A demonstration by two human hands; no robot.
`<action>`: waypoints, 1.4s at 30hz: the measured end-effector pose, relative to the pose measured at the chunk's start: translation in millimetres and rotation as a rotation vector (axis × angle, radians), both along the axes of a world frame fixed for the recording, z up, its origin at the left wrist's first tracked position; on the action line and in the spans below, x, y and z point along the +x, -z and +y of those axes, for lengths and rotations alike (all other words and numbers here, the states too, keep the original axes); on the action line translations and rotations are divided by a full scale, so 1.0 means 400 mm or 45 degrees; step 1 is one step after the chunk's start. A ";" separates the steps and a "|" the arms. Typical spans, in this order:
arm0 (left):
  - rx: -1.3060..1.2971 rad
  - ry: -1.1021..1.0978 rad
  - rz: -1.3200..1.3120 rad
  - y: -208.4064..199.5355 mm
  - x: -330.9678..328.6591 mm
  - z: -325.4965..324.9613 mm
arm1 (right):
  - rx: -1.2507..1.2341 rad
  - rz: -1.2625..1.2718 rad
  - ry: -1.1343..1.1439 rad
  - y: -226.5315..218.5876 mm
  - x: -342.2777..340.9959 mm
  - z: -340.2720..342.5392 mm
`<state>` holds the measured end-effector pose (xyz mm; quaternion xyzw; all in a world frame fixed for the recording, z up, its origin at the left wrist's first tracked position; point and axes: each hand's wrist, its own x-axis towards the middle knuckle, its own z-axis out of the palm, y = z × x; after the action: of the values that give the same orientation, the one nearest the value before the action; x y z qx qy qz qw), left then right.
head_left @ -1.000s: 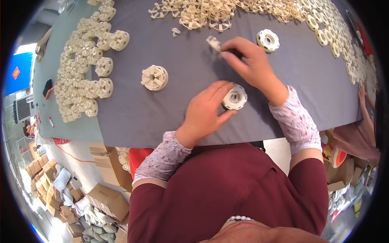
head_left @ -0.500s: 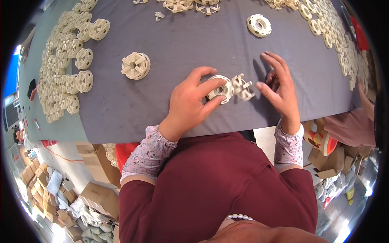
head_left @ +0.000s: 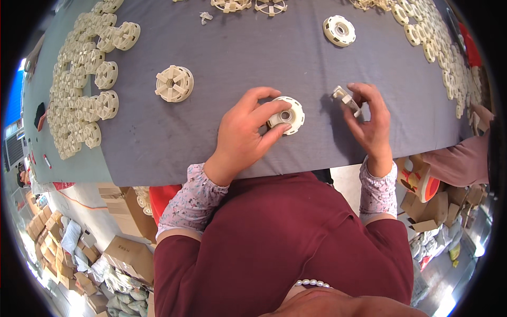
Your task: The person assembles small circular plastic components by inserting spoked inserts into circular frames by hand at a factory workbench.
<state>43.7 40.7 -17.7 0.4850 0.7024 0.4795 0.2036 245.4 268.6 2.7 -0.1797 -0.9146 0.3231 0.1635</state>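
Ring, cream plastic, on desk close to near edge; left hand fingers grasping it. Right hand fingers pinching spoked insert, right of ring. Spoked wheel toward left edge; second ring toward far edge.

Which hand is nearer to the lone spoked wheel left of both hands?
Left. The left hand is right of the spoked wheel and nearer the person, touching a white ring; the right hand is farther right, holding a cream part.
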 end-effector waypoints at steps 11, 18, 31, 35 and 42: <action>-0.060 -0.024 -0.198 -0.040 0.002 -0.028 | 0.059 -0.109 -0.143 -0.045 -0.002 0.014; -0.003 -0.138 -0.430 -0.020 0.023 -0.057 | -0.341 -0.075 -0.317 -0.100 -0.077 -0.023; -0.124 -0.122 -0.384 -0.021 0.036 -0.025 | -0.159 -0.122 -0.529 -0.026 -0.146 -0.060; -0.021 -0.112 -0.178 -0.047 0.049 -0.012 | -0.129 -0.083 -0.568 -0.021 -0.136 -0.055; -0.216 -0.368 0.036 -0.036 -0.126 -0.085 | 0.210 0.085 -0.131 0.000 -0.194 0.176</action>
<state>-6.8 6.9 -3.2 0.3668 0.8057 0.4357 0.1629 167.8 339.0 2.8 -0.1077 -0.9402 0.2604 0.1913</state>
